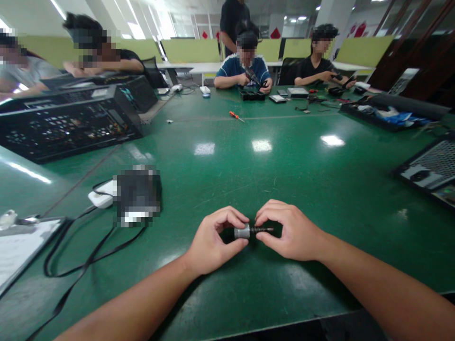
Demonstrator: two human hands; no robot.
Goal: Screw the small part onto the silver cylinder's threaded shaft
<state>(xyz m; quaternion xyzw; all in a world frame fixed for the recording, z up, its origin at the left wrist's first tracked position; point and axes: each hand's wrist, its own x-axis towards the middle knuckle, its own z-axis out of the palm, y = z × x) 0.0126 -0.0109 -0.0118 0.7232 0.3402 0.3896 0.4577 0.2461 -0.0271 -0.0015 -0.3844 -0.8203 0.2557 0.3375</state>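
Note:
Just above the green table, a small motor (241, 231) with a silver cylindrical body lies sideways between my hands. Its dark, threaded-looking shaft (265, 229) points to the right. My left hand (216, 241) pinches the silver body between thumb and fingers. Thumb and fingertips of my right hand (291, 232) close around the shaft near its middle, and the thin tip sticks out past them into the palm's hollow. The finger pads are partly hidden, so exact contact on the shaft is hard to see.
A black computer case (71, 123) stands at the left. Nearer are a blurred-out dark object (138, 196), a black strap (88, 265) and a clipboard (28, 246). An orange screwdriver (234, 115) lies farther back. Metal casing (430, 166) sits right. Several people work across the table (220, 175).

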